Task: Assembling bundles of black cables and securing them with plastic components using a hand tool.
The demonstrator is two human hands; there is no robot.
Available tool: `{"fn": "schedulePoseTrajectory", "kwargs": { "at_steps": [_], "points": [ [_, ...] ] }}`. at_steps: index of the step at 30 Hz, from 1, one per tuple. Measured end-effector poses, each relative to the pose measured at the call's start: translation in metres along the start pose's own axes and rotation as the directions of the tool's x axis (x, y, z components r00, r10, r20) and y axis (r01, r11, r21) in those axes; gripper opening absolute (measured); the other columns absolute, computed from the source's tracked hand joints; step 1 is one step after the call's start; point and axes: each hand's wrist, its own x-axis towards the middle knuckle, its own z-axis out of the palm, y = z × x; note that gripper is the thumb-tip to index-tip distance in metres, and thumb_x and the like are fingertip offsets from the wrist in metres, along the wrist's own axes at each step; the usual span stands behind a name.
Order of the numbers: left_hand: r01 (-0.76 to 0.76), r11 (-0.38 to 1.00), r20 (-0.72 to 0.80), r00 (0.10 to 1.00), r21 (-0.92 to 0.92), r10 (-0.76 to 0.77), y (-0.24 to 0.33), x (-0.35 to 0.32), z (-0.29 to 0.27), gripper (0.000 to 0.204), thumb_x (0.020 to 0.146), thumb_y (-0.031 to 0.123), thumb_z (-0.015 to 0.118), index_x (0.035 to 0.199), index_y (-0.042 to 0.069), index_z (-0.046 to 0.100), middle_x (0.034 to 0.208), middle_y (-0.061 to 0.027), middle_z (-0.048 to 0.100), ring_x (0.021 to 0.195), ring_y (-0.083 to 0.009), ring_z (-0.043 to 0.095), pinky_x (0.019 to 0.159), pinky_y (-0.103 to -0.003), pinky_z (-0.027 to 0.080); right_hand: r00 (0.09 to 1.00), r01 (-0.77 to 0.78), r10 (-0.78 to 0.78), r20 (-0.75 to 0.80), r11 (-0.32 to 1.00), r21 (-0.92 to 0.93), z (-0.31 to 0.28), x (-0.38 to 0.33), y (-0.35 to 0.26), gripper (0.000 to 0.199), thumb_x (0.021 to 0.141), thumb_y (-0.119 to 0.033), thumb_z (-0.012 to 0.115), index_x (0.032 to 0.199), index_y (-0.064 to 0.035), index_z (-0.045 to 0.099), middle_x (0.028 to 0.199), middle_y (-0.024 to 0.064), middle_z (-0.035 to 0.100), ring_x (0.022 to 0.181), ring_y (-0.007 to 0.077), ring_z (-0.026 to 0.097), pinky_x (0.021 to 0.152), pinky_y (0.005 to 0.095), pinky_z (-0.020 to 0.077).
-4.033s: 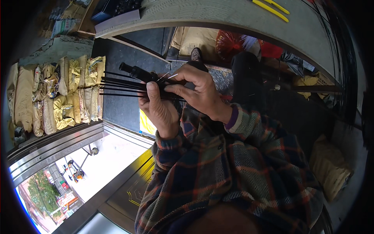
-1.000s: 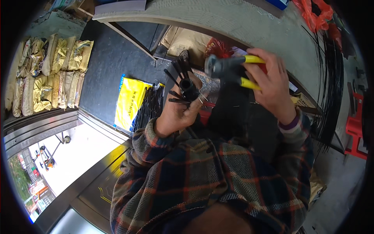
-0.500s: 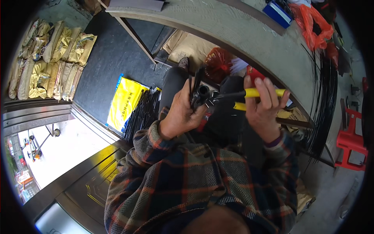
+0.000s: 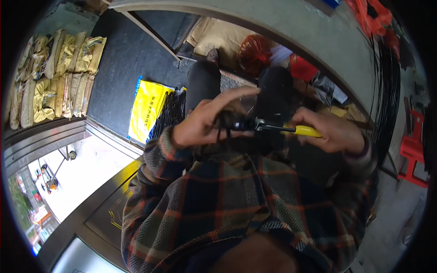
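Note:
My left hand [image 4: 195, 123] grips a dark piece with thin black strands and a round end, blurred by motion; its exact kind cannot be made out. The index finger is stretched out above the piece. My right hand [image 4: 334, 129] is closed round the yellow handles [image 4: 307, 131] of a pair of pliers. The metal jaws [image 4: 261, 125] point left and meet the right end of the dark piece. Both hands are over my lap, between my dark trouser legs. Left of my knee, a bunch of thin black strips [image 4: 169, 111] lies on a yellow packet [image 4: 145, 107].
Brown-wrapped long packages [image 4: 59, 86] are stacked at the far left. A grey workbench [image 4: 273, 20] runs across the top, with a dark red plastic bag [image 4: 255, 54] beneath it. Long black rods [image 4: 387, 95] hang at the right, near a red stool [image 4: 413, 150].
The pliers have swung lower and their handles have come together. My right hand moved down and right, and the left index finger has stretched out. The view shifted slightly.

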Motion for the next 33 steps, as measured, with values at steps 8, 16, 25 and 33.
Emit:
{"fn": "schedulePoseTrajectory", "kwargs": {
  "at_steps": [8, 16, 25, 33],
  "points": [
    [-0.167, 0.977, 0.037, 0.984, -0.132, 0.174, -0.015, 0.000, 0.013, 0.045, 0.064, 0.014, 0.076, 0.103, 0.000, 0.058, 0.097, -0.0117, 0.063, 0.087, -0.0222, 0.062, 0.075, -0.031, 0.049, 0.940, 0.141, -0.200, -0.277, 0.966, -0.216, 0.021, -0.002, -0.011, 0.053, 0.072, -0.012, 0.068, 0.115, -0.0045, 0.038, 0.080, 0.0112, 0.057, 0.074, 0.0299, 0.062, 0.060, 0.0321, 0.0497],
    [-0.234, 0.940, 0.188, 0.941, -0.247, 0.283, -0.013, 0.012, 0.007, 0.051, 0.054, 0.013, 0.081, 0.096, -0.004, 0.059, 0.095, -0.0147, 0.062, 0.080, -0.0260, 0.062, 0.072, -0.030, 0.048, 0.918, -0.303, -0.031, 0.395, 0.588, 0.750, 0.019, -0.014, 0.009, 0.046, 0.079, -0.015, 0.064, 0.116, -0.0049, 0.039, 0.090, 0.0138, 0.059, 0.071, 0.0292, 0.061, 0.057, 0.0343, 0.0486],
    [0.014, 0.974, 0.160, 0.987, -0.227, 0.024, 0.004, 0.014, 0.005, 0.048, 0.062, 0.011, 0.077, 0.105, 0.002, 0.057, 0.104, -0.0115, 0.061, 0.090, -0.0243, 0.061, 0.077, -0.031, 0.049, 0.968, -0.156, 0.063, 0.243, 0.910, 0.384, 0.018, -0.013, -0.003, 0.052, 0.078, -0.018, 0.062, 0.123, -0.0053, 0.039, 0.082, 0.0118, 0.061, 0.071, 0.0253, 0.062, 0.064, 0.0322, 0.0477],
    [-0.101, 0.993, -0.011, 0.995, -0.056, 0.100, -0.007, 0.010, 0.008, 0.048, 0.061, 0.017, 0.078, 0.103, 0.004, 0.057, 0.100, -0.0097, 0.061, 0.085, -0.0213, 0.061, 0.074, -0.030, 0.048, 0.884, -0.056, -0.222, -0.411, 0.823, -0.565, 0.045, -0.004, -0.005, 0.037, 0.067, -0.017, 0.066, 0.101, -0.0040, 0.059, 0.103, 0.0117, 0.048, 0.085, 0.0237, 0.052, 0.073, 0.0343, 0.0432]
  ]
}}
